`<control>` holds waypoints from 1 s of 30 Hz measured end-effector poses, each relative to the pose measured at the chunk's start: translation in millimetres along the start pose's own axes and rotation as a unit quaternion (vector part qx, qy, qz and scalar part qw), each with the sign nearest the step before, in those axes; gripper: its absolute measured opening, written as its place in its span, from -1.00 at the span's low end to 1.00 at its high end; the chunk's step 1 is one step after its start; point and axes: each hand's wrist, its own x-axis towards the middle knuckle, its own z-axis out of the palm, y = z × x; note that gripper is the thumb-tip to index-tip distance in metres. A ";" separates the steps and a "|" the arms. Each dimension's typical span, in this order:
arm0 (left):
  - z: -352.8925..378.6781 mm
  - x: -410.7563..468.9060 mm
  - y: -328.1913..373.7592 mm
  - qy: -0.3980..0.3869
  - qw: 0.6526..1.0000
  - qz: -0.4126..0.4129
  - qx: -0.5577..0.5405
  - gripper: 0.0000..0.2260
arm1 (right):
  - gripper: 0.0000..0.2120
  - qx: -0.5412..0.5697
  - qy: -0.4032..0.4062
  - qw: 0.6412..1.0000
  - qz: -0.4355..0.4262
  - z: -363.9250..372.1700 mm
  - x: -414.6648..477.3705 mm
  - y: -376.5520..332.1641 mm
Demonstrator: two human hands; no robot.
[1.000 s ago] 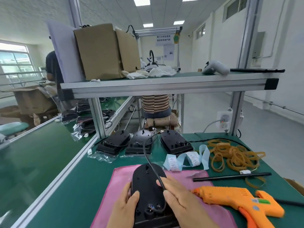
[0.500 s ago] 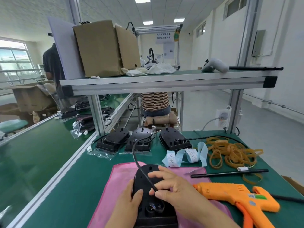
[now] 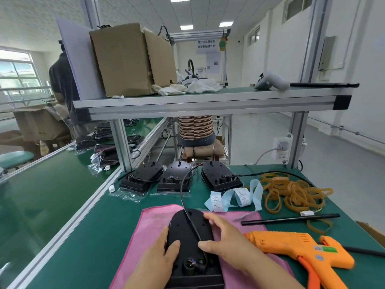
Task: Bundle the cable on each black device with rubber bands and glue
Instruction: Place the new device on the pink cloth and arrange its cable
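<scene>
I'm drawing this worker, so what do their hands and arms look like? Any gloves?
No gloves. The left hand and the right hand are both bare, with short, plain nails. No rings, watch or sleeves show anywhere up to the picture's bottom edge.

The black device lies underside up right before me, rounded end pointing away; its thin black cable runs unbundled across it and arcs off beyond; three more black devices sit in a row farther back; tan rubber bands lie heaped to my right; the orange glue gun lies on its side nearer.
</scene>
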 end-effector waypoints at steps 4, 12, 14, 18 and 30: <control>-3.5 4.1 -1.8 -0.010 1.000 0.011 0.017 -0.58 | -0.45 -0.116 0.054 0.992 -0.015 5.0 19.7 -9.6; -3.2 11.4 -6.3 -0.011 0.993 0.003 0.118 -0.54 | -0.93 -0.270 0.180 0.942 -0.087 33.4 33.7 -14.2; -6.4 12.3 -6.5 -0.018 0.985 -0.012 0.174 -0.55 | -0.94 -0.246 0.196 0.946 -0.074 36.4 34.4 -13.2; -20.6 13.7 -5.0 -0.091 0.970 -0.021 0.223 -0.66 | -0.79 -0.210 0.197 0.956 -0.059 38.2 38.0 -10.3; 8.0 108.9 20.7 0.003 0.996 -0.084 -0.035 -0.73 | -0.38 -0.247 0.116 0.959 -0.080 31.5 37.7 -8.3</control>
